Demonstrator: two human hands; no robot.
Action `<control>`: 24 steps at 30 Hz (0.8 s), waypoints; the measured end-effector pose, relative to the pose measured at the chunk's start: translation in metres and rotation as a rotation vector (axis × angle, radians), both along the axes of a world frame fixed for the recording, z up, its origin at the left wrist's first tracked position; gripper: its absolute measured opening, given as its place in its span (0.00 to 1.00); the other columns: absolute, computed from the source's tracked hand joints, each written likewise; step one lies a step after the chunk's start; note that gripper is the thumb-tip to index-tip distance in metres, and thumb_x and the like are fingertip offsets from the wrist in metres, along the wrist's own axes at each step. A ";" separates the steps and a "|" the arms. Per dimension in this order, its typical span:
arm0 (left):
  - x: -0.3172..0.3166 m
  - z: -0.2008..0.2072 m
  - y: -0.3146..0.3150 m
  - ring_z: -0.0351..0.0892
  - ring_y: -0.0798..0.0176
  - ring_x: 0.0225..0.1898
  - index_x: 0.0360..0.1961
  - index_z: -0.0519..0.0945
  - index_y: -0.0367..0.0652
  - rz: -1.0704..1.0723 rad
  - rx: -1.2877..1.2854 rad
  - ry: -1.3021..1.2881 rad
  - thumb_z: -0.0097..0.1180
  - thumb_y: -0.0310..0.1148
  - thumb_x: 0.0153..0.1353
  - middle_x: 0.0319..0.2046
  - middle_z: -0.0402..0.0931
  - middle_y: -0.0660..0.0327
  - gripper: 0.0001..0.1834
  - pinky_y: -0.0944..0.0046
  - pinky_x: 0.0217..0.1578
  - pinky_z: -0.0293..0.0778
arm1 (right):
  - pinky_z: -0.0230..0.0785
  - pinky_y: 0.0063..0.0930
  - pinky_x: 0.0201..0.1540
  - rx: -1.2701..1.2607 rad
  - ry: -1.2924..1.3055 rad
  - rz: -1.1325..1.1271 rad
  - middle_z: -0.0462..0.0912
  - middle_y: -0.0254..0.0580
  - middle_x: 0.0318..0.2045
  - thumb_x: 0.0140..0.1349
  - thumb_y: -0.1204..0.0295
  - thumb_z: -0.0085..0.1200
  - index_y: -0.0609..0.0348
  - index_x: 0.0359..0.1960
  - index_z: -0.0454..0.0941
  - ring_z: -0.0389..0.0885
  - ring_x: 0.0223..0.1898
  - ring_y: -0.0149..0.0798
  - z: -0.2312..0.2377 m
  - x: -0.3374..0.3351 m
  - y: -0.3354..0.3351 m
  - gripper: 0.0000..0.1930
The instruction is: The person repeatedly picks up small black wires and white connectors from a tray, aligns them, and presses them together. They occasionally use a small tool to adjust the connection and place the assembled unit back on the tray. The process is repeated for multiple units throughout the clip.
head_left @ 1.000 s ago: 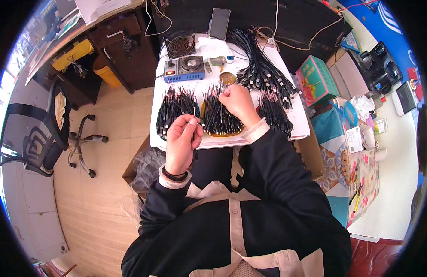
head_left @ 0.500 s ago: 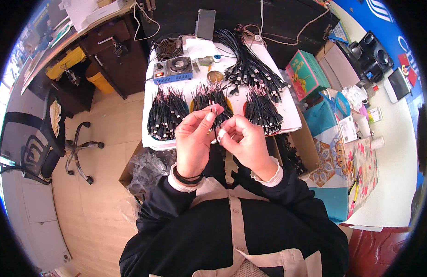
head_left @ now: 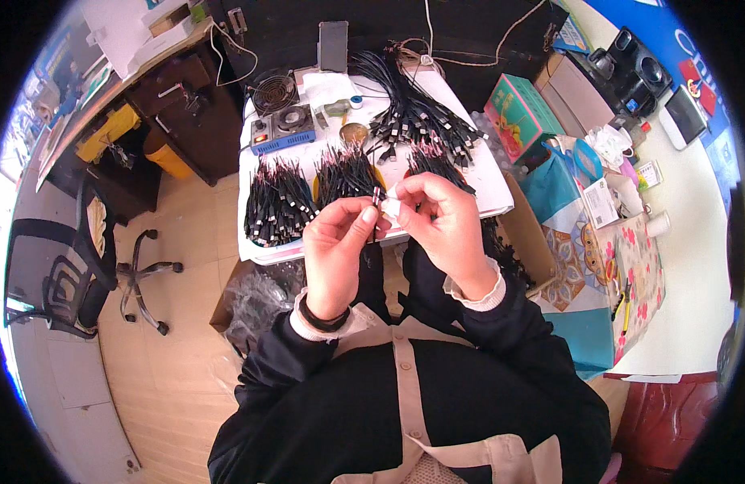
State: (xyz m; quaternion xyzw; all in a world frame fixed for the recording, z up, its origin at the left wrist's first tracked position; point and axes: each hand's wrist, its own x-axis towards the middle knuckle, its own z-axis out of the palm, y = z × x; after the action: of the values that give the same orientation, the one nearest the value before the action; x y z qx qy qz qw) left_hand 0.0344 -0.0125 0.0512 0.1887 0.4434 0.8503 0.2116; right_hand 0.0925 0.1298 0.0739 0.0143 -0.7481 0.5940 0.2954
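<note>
My left hand (head_left: 334,252) pinches a short black cable (head_left: 377,196) upright between thumb and fingertips. Close against it, my right hand (head_left: 448,234) is closed, its fingertips beside the cable's upper part. A small white piece (head_left: 391,206) shows at the right thumb and finger; whether it is held or wrapped on the finger I cannot tell. Behind the hands lie bundles of black cables with metal plugs and pinkish wire ends: a left bundle (head_left: 277,203), a middle bundle (head_left: 347,176) and a right bundle (head_left: 425,160), partly hidden by my right hand.
On the white-topped table (head_left: 495,181) stand a blue box with a dial (head_left: 284,131), a black fan (head_left: 273,93), a round tin (head_left: 354,133) and a longer cable bunch (head_left: 413,105). A green carton (head_left: 522,119) is to the right, an office chair (head_left: 139,274) to the left.
Both hands have shifted slightly, the right one up and toward the cable's upper part. The white piece now sits higher, beside the cable. The whole view has turned a little.
</note>
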 end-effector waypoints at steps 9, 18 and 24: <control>0.004 -0.003 0.003 0.75 0.68 0.32 0.41 0.78 0.35 -0.077 0.133 -0.033 0.54 0.22 0.64 0.37 0.79 0.60 0.06 0.70 0.35 0.71 | 0.70 0.15 0.30 -0.149 0.048 0.082 0.80 0.35 0.30 0.63 0.77 0.57 0.66 0.37 0.77 0.78 0.27 0.22 0.003 0.005 -0.007 0.05; 0.003 0.005 -0.009 0.71 0.68 0.29 0.37 0.78 0.37 -0.362 0.212 -0.274 0.51 0.28 0.67 0.33 0.78 0.60 0.06 0.68 0.33 0.67 | 0.73 0.19 0.38 -0.492 -0.121 0.425 0.79 0.35 0.30 0.65 0.76 0.55 0.65 0.37 0.75 0.79 0.33 0.26 0.003 0.005 0.004 0.05; 0.004 0.007 -0.014 0.70 0.67 0.28 0.35 0.78 0.36 -0.399 0.164 -0.228 0.52 0.29 0.65 0.32 0.77 0.60 0.07 0.67 0.31 0.64 | 0.74 0.19 0.39 -0.432 -0.147 0.467 0.79 0.35 0.31 0.64 0.77 0.55 0.66 0.37 0.75 0.79 0.33 0.26 0.009 0.011 0.004 0.05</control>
State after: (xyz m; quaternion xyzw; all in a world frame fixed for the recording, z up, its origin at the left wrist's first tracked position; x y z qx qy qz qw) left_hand 0.0381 -0.0263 0.0579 0.1919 0.3002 0.8406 0.4079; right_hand 0.1032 0.1343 0.0825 0.0798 -0.6007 0.7901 0.0924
